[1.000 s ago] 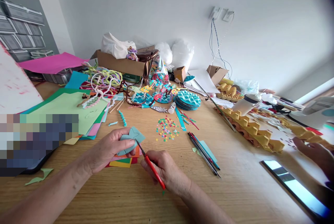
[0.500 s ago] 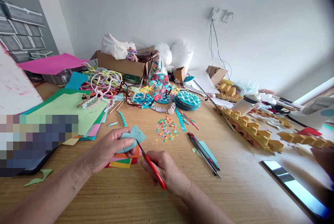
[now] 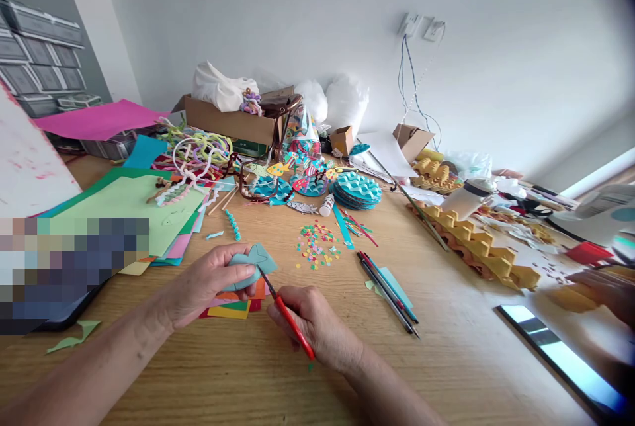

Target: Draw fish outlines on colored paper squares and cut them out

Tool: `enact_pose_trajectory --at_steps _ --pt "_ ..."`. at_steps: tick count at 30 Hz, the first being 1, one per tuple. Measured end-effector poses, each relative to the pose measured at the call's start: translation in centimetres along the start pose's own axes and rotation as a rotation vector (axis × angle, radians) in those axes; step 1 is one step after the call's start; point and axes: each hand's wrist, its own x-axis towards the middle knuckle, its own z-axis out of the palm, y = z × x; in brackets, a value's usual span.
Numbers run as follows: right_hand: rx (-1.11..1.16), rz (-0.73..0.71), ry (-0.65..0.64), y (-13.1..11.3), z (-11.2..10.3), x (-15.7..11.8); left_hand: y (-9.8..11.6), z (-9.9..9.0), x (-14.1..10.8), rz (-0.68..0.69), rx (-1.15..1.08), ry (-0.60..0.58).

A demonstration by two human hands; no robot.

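Observation:
My left hand [image 3: 231, 270] pinches a small piece of light blue paper [image 3: 261, 258] that has a pencil outline on it. Red-handled scissors [image 3: 294, 325] are in my right hand [image 3: 315, 323], their blades meeting the lower edge of the paper. Beneath my left hand lie colored paper pieces [image 3: 228, 309] in yellow, green, orange and red. Beyond the hands, small round confetti [image 3: 317, 245] is scattered on the wooden table [image 3: 278, 373].
Pens [image 3: 387, 294] and a blue paper strip lie to the right. Farther right are yellow egg-carton strips [image 3: 471, 247], a phone [image 3: 555, 353] and another person's hand [image 3: 605, 294]. Green paper sheets [image 3: 124, 208] are at left; blue wavy discs [image 3: 356, 189] are stacked behind.
The blue paper has shifted slightly at the scissor blades. At the right edge, the other person's hand has moved a yellow carton piece nearer, leaving the red object more exposed.

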Motion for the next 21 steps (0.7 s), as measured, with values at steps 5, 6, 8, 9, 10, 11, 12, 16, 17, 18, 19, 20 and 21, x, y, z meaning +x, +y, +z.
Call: enact_pose_trajectory --at_steps 5,6,8,9,10,11,12,16,17,18,19,20,21 --pt "-0.020 -0.006 0.021 -0.24 -0.07 -0.05 0.04 -0.09 0.06 0.038 -0.011 -0.021" --pt "-0.020 -0.006 0.021 -0.26 -0.09 -0.05 0.08 -0.08 0.06 0.037 -0.017 -0.016" --pt "-0.015 -0.004 0.021 -0.28 -0.10 -0.06 0.17 -0.03 0.02 0.019 -0.037 0.004" --pt "-0.013 -0.005 0.021 -0.26 -0.09 -0.07 0.22 0.01 -0.01 0.010 -0.048 0.017" --pt "-0.011 -0.005 0.021 -0.22 -0.07 -0.07 0.27 0.06 -0.04 0.002 -0.057 0.027" --pt "-0.006 -0.004 0.023 -0.18 -0.04 -0.06 0.32 0.12 -0.06 -0.002 -0.063 0.034" --pt "-0.002 -0.002 0.025 -0.12 0.00 -0.04 0.35 0.16 -0.08 -0.004 -0.065 0.040" --pt "-0.008 0.004 0.022 0.11 0.10 0.10 0.34 0.24 -0.05 -0.013 -0.034 0.040" --pt "-0.016 0.003 0.019 0.14 0.10 0.12 0.31 0.23 -0.03 -0.006 -0.022 0.030" --pt "-0.024 0.002 0.014 0.15 0.09 0.13 0.28 0.22 -0.01 0.006 -0.014 0.019" --pt "-0.031 0.004 0.011 0.15 0.08 0.13 0.25 0.21 0.01 0.019 -0.009 0.011" --pt "-0.035 0.005 0.007 0.14 0.06 0.11 0.23 0.20 0.03 0.029 -0.006 0.007" --pt "-0.039 0.005 0.004 0.12 0.03 0.07 0.21 0.18 0.05 0.034 -0.003 0.007"
